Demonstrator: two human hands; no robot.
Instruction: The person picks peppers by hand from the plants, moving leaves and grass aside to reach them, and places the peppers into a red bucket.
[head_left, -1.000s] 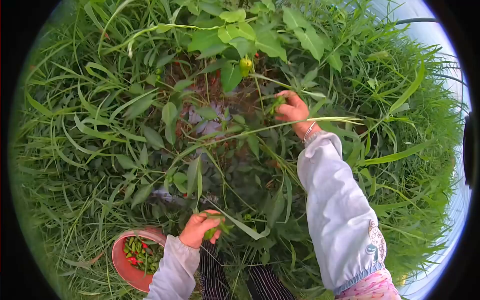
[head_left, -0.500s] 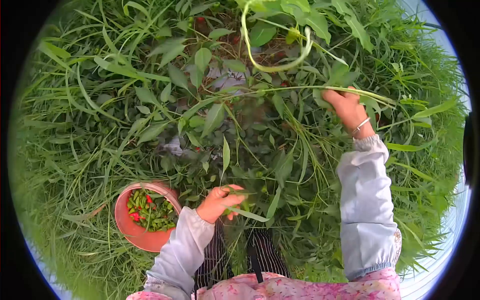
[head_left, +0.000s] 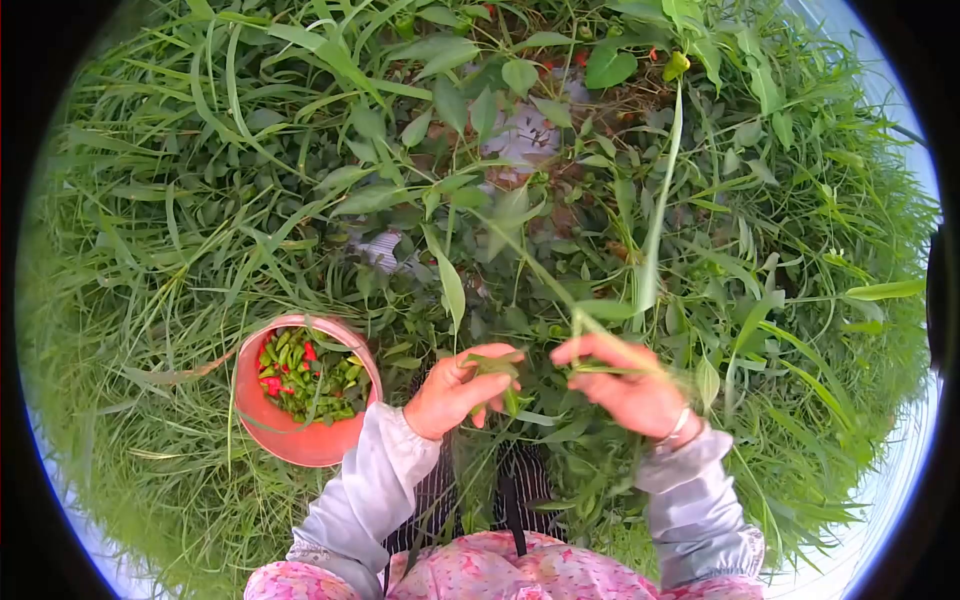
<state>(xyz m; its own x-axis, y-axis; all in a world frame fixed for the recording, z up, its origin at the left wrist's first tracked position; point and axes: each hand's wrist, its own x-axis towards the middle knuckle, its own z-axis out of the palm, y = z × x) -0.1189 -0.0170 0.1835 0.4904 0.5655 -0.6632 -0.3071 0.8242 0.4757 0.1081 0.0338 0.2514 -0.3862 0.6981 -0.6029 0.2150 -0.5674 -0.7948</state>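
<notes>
My left hand [head_left: 462, 390] is closed round some green leaves or peppers [head_left: 508, 385], just right of the bucket. Close to its right, my right hand [head_left: 632, 388] has its fingers bent together at a blurred green stem [head_left: 560, 285]; whether the fingers grip it is unclear. The two hands are a small gap apart, above the leafy plants. A pink-red bucket [head_left: 305, 445] at the left holds many small green and red peppers [head_left: 305, 375].
Dense pepper plants and long grass [head_left: 150, 250] surround the hands. Red peppers and a yellow-green pepper [head_left: 676, 66] show near the top. Pale sheeting [head_left: 522, 138] lies between the plants. Striped trousers [head_left: 520, 485] are below.
My right hand has come down and left from the upper right, close to my left hand. The view has shifted, and the long stem has left its former place across the plants.
</notes>
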